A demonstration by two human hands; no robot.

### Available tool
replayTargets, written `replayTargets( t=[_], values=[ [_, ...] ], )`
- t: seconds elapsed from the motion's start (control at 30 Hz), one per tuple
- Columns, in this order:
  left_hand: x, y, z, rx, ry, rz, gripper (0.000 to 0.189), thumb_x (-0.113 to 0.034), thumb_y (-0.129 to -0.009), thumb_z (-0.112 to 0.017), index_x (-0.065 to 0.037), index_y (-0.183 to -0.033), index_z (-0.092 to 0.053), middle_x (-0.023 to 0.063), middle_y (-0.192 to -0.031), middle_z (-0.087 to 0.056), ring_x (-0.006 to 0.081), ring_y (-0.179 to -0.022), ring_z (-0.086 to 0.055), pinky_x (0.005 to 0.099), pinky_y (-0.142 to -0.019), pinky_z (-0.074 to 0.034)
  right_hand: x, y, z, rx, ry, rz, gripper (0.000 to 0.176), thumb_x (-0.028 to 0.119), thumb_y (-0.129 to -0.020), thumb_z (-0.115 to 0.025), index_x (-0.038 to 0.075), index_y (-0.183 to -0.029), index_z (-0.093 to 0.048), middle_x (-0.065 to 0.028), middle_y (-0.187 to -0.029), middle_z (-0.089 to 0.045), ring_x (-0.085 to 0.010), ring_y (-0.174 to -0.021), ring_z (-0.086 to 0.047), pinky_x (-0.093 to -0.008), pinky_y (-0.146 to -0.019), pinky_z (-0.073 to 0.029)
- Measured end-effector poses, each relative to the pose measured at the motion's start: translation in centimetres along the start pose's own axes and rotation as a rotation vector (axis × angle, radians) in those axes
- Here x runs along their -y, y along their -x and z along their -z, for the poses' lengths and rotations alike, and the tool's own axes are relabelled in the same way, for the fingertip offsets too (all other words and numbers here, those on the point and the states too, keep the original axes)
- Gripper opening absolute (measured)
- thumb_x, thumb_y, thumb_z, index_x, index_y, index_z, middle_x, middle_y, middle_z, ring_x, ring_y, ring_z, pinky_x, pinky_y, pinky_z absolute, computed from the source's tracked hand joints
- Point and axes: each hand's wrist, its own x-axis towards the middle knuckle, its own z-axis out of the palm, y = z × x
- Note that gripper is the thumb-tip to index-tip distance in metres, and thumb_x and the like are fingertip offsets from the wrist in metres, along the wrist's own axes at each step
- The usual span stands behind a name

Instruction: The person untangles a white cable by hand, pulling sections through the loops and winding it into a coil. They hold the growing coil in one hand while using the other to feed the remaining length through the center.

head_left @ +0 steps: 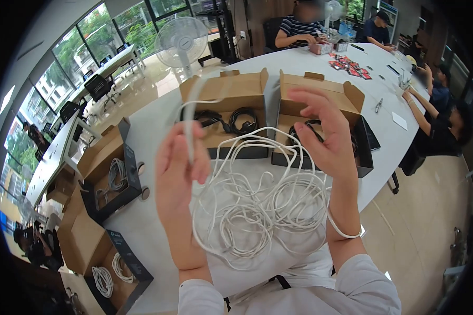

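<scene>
The left hand (181,168) is pinching the cable (245,212) upright; its loops are hanging rightward to the right hand (326,139), fingers spread, 1 strand circling its wrist.

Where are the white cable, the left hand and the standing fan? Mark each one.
white cable (257,210): head view, on the tangled loops at its middle.
left hand (181,163): head view, on the middle of the hand.
standing fan (182,43): head view, on the hub of its round guard.
</scene>
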Motion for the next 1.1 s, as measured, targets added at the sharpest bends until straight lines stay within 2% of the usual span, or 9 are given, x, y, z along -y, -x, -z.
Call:
replayTargets(
  t=[0.03,0.2,0.37,0.5,0.6,0.7,0.8,0.87,1.1],
  values=[
    [0.3,0.0,0.2,0.052,0.035,0.094,0.032,-0.030,-0.102,-0.040,0.000,-0.106,-0.050,-0.0010,-0.056,-0.040,0.0068,-0.046,-0.036,0.0215,-0.045,-0.032,0.5,-0.1,-0.2,0.048,0.037,-0.002,0.049,0.003,-0.076,-0.064,0.006,-0.124,-0.055,-0.0119,-0.131,-0.050,-0.0254,-0.112,-0.052,-0.0365,-0.094,-0.040],
    [1.6,-0.5,-0.6,0.314,0.186,0.307,0.035,-0.033,-0.101,-0.040,0.000,-0.102,-0.053,-0.0023,-0.056,-0.041,0.0056,-0.047,-0.035,0.0211,-0.045,-0.029,-0.3,0.0,-2.1,0.087,0.187,0.123,0.055,0.025,-0.077,-0.074,0.009,-0.126,-0.053,-0.0140,-0.126,-0.051,-0.0297,-0.123,-0.045,-0.0462,-0.108,-0.025],
    [2.9,-1.0,0.2,0.676,0.157,0.380,0.040,-0.039,-0.096,-0.051,-0.001,-0.109,-0.054,0.0008,-0.064,-0.052,0.0064,-0.054,-0.045,0.0215,-0.052,-0.035,-1.3,0.1,-0.9,0.390,0.121,0.026,0.028,0.020,-0.078,-0.073,0.003,-0.098,-0.067,-0.0098,-0.089,-0.061,-0.0207,-0.082,-0.057,-0.0316,-0.073,-0.045],
    [4.1,-1.3,-0.2,0.670,-0.246,0.024,0.058,-0.043,-0.087,-0.064,0.001,-0.120,-0.048,0.0086,-0.083,-0.061,0.0154,-0.076,-0.060,0.0284,-0.066,-0.046,-0.5,0.3,-0.5,0.016,-0.025,0.046,0.014,0.012,-0.081,-0.071,-0.001,-0.081,-0.066,-0.0022,-0.072,-0.051,-0.0099,-0.060,-0.042,-0.0238,-0.053,-0.031],
    [3.9,-1.1,0.4,0.634,-1.085,-0.288,0.053,-0.033,-0.085,-0.068,-0.002,-0.123,-0.049,0.0106,-0.097,-0.061,0.0184,-0.096,-0.059,0.0352,-0.083,-0.047,-0.9,0.6,0.7,-0.303,0.021,0.021,0.015,0.011,-0.085,-0.067,-0.002,-0.079,-0.064,0.0003,-0.070,-0.048,-0.0063,-0.059,-0.038,-0.0210,-0.053,-0.026],
    [4.2,-0.7,0.9,0.374,-1.123,-0.003,0.038,-0.024,-0.083,-0.068,-0.002,-0.112,-0.056,0.0095,-0.090,-0.065,0.0151,-0.088,-0.063,0.0326,-0.083,-0.047,-1.4,0.6,1.4,-0.530,0.075,0.024,0.019,0.012,-0.089,-0.064,-0.003,-0.078,-0.064,0.0024,-0.068,-0.046,-0.0045,-0.059,-0.035,-0.0204,-0.052,-0.024],
    [2.9,-1.5,2.0,0.239,-0.774,0.432,0.021,-0.020,-0.087,-0.063,-0.003,-0.098,-0.058,0.0057,-0.074,-0.063,0.0148,-0.066,-0.061,0.0281,-0.072,-0.048,-1.3,0.6,1.7,-0.681,0.035,-0.013,0.017,0.011,-0.090,-0.063,-0.004,-0.080,-0.064,0.0027,-0.067,-0.045,-0.0042,-0.060,-0.035,-0.0196,-0.053,-0.025],
    [2.1,-2.0,3.3,0.183,-0.375,0.461,0.016,-0.020,-0.091,-0.056,-0.004,-0.094,-0.056,0.0014,-0.063,-0.055,0.0128,-0.052,-0.052,0.0252,-0.061,-0.042,-1.2,0.6,1.5,-0.712,0.050,0.008,0.015,0.010,-0.090,-0.063,-0.004,-0.083,-0.066,0.0028,-0.066,-0.045,-0.0037,-0.061,-0.036,-0.0190,-0.054,-0.025],
    [3.2,-3.0,4.2,0.138,0.802,0.139,0.022,-0.023,-0.098,-0.037,-0.006,-0.105,-0.049,-0.0047,-0.054,-0.033,0.0082,-0.043,-0.033,0.0263,-0.053,-0.027,-0.4,0.0,0.1,-0.358,0.195,-0.012,0.012,0.009,-0.082,-0.071,-0.002,-0.082,-0.068,-0.0012,-0.056,-0.051,-0.0052,-0.049,-0.038,-0.0224,-0.044,-0.027]
  ],
)
